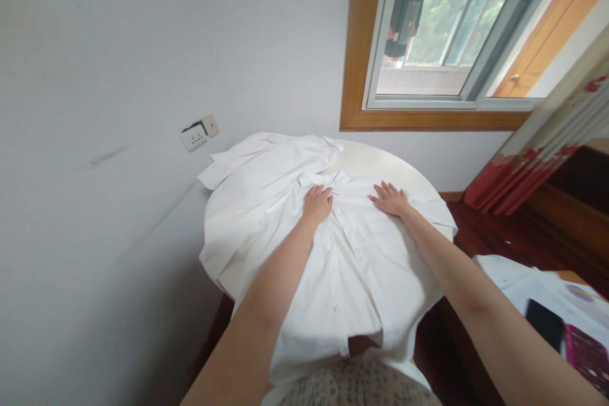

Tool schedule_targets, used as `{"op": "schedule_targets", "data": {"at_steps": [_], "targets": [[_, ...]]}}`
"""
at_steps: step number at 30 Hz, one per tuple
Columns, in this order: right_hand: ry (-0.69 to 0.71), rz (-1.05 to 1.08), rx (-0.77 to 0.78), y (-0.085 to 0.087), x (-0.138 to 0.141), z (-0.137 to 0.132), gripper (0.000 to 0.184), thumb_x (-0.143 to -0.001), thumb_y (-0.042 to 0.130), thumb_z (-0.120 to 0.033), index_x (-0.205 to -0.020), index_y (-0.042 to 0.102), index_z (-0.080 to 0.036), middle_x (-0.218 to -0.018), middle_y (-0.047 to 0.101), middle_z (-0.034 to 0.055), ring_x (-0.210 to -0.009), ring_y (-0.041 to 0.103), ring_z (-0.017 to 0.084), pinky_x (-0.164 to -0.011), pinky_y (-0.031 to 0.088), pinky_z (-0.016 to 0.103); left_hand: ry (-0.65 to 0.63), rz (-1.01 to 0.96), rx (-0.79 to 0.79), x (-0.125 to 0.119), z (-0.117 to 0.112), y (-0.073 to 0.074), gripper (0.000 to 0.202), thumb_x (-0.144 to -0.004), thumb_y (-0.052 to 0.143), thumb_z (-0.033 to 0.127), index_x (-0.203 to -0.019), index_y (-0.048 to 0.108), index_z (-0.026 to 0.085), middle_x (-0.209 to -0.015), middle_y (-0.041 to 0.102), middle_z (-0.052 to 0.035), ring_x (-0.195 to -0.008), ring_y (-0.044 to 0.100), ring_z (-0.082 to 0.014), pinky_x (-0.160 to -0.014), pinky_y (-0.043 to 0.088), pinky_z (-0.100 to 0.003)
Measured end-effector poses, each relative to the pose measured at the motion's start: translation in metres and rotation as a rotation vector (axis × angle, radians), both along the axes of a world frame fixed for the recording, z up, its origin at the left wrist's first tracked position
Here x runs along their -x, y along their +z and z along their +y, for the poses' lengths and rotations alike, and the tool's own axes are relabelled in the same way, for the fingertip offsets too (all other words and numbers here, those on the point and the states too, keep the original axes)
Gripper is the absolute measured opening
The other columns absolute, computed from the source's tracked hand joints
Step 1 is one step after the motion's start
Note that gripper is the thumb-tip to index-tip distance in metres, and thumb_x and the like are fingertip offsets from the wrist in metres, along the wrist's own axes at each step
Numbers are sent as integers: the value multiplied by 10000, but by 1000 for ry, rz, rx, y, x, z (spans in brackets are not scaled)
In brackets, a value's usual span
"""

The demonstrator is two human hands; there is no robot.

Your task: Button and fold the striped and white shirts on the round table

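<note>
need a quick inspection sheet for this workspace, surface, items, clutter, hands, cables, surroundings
Surface: round white table, mostly covered by cloth, bare at its far edge.
Job's things: white button-front shirt, spread with its collar away from the person and its hem over the near edge; what looks like another white garment at far left.
Clutter: off the table at right, papers, a black phone-like slab and a pink-edged item.
Hands: left hand by the collar; right hand spread on the shirt.
Cables: nothing seen for certain; dark strip by the wall socket unclear.
Surroundings: wood-framed window, red-and-white curtain.
</note>
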State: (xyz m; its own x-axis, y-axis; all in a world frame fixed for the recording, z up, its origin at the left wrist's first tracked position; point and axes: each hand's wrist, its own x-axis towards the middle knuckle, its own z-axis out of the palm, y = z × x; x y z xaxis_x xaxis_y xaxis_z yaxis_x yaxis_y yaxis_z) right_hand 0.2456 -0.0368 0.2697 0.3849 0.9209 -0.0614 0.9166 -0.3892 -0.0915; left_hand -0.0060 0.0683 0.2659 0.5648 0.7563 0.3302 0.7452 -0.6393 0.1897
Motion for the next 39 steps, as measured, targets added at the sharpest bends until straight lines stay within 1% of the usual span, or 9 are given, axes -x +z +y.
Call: {"op": "schedule_targets", "data": {"at_steps": [4, 8, 13, 16, 21, 27, 33, 36, 39], "targets": [[-34, -25, 7, 3, -2, -6, 742, -887, 160, -706, -1496, 230, -288, -1580, 105, 57, -1450, 99, 288, -1120, 104, 608, -12, 49, 2, -2, -1, -2, 440, -947, 356, 357, -1357, 488, 269, -1461, 411, -60, -1350, 351, -252, -1122, 288, -425], [-91, -158, -133, 14, 26, 0, 595, -948, 270, -552, -1446, 361, -241, -1555, 195, 119, -1437, 111, 344, -1070, 112, 678, -27, 40, 33, -6, -1, -4, 446, -942, 361, 349, -1362, 475, 253, -1476, 391, -68, -1370, 327, -262, -1140, 250, -443], [317, -90, -272, 21, 92, 34, 476, -960, 347, -352, -1418, 415, -243, -1504, 336, 84, -1403, 271, 246, -1126, 264, 444, 22, -329, 26, -4, 3, 3, 504, -876, 453, 210, -1369, 377, 131, -1361, 471, -160, -1269, 441, -231, -1072, 362, -384], [421, 10, -291, 12, 120, 48, 473, -977, 307, -371, -1432, 392, -271, -1481, 383, 59, -1372, 337, 204, -1124, 286, 395, 113, -550, -59, 2, 4, 11, 465, -842, 357, 63, -1299, 403, 132, -1266, 505, -149, -1190, 486, -193, -1027, 397, -340], [464, 20, -295, -1, 130, 50, 499, -959, 312, -523, -1439, 342, -388, -1532, 284, 38, -1409, 251, 292, -1102, 237, 555, -3, -244, -178, 23, -1, 33, 465, -806, 461, 91, -1262, 463, 180, -1234, 509, -107, -1158, 459, -234, -1005, 383, -365], [498, 35, -228, 3, 128, 50, 424, -982, 274, -431, -1384, 408, -452, -1537, 273, -2, -1415, 206, 342, -1076, 196, 634, 96, 65, -259, 90, -10, 64, 370, -838, 479, 216, -1202, 504, 159, -1183, 513, -139, -1144, 444, -308, -964, 368, -417], [491, 67, -239, -3, 126, 53, 428, -977, 278, -455, -1379, 423, -443, -1529, 292, -10, -1413, 208, 343, -1084, 184, 632, 311, 276, -206, 162, -17, 59, 432, -781, 423, 120, -1205, 507, 117, -1137, 527, -187, -1101, 482, -332, -888, 402, -432], [487, 80, -254, -4, 125, 52, 429, -973, 286, -467, -1373, 437, -434, -1524, 305, -14, -1412, 215, 334, -1092, 176, 627, 407, 314, -122, 197, -6, 61, 410, -776, 450, 179, -1176, 535, 151, -1142, 540, -177, -1085, 510, -327, -842, 438, -412], [487, 86, -264, -4, 124, 51, 430, -972, 289, -464, -1373, 441, -426, -1520, 313, -14, -1412, 220, 326, -1096, 180, 620, 489, 288, 111, 238, 10, 68, 353, -754, 525, 361, -1054, 596, 189, -1059, 596, -124, -964, 581, -286, -784, 468, -361]]}}
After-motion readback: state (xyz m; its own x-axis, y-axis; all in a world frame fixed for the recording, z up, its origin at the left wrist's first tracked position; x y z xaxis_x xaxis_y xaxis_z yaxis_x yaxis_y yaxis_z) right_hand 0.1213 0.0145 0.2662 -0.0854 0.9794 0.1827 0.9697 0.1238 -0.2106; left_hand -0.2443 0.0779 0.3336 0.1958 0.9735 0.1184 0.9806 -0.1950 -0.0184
